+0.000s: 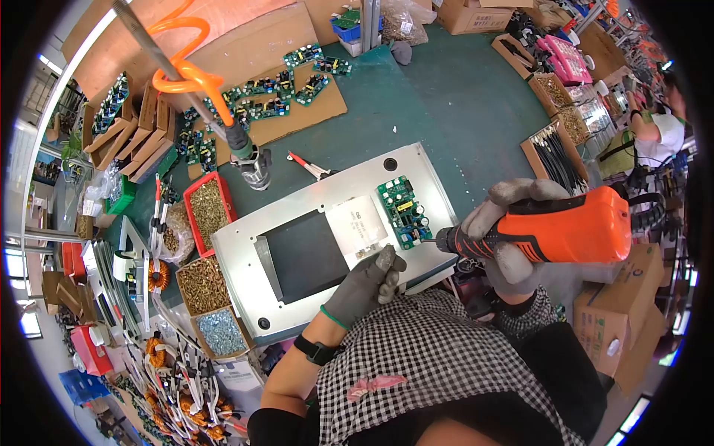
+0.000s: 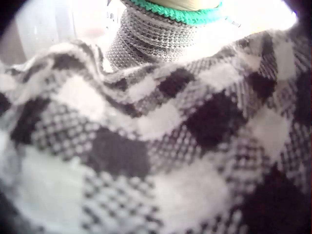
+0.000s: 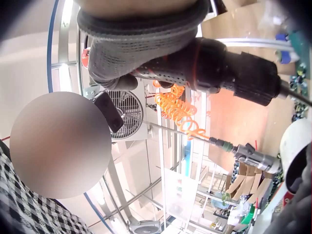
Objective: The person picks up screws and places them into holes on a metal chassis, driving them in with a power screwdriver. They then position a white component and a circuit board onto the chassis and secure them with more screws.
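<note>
My gloved right hand (image 1: 506, 230) grips an orange and black power screwdriver (image 1: 569, 227), which also shows in the right wrist view, its black chuck (image 3: 253, 78) pointing right. Its thin bit reaches the lower right edge of a green circuit board (image 1: 404, 212). That board lies on a silver metal panel (image 1: 305, 215) with a rectangular dark opening. My gloved left hand (image 1: 364, 286) is at the panel's near edge, below the board, fingers curled; I cannot tell whether anything is inside them. A white label sheet (image 1: 357, 225) lies just beyond it. Checked cloth fills the left wrist view.
An air-driven tool (image 1: 255, 167) hangs on an orange coiled hose over the panel's far side. Red-handled pliers (image 1: 309, 165) lie behind the panel. Screw boxes (image 1: 203, 286) stand at left, more circuit boards (image 1: 260, 97) on cardboard at the back, black cables (image 1: 554, 157) in a box at right.
</note>
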Tool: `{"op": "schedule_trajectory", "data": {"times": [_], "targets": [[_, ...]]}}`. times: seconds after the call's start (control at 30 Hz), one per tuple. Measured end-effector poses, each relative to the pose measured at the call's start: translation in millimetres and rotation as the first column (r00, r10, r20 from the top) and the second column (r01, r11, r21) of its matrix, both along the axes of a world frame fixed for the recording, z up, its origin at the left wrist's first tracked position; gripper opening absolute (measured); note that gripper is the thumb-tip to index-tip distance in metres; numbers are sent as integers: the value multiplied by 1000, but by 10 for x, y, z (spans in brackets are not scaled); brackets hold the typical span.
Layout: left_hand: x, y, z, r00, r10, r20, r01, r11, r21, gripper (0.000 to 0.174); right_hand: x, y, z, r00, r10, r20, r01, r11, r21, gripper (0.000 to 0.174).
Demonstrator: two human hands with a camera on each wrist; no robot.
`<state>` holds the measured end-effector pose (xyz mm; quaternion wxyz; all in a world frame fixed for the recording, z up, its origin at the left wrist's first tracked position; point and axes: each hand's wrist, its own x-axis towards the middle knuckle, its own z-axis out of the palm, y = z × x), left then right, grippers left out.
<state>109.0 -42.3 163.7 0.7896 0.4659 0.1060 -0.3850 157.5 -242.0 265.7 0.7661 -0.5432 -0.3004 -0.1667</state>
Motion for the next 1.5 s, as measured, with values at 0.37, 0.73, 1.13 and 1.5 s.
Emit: {"op": "schedule_trajectory", "data": {"times": [0.37,0.73,1.13,1.5], "targets": [[-15,-5,-154,985,80,-154,-113,968,-224,49,49,-76,-256,986,-153,-73,146,985,-88,62],[-8,8,-158,978,115,-176,-142,979,-149,40,-34,17,-284,988,-49,-144,34,994,-104,58],[17,-36,-93,981,131,-144,-143,987,-72,46,20,30,-262,984,-93,-153,74,989,-125,65],[-33,-72,-77,976,196,-95,-202,978,-61,43,-71,56,-310,976,-130,-173,119,990,-76,56]]}}
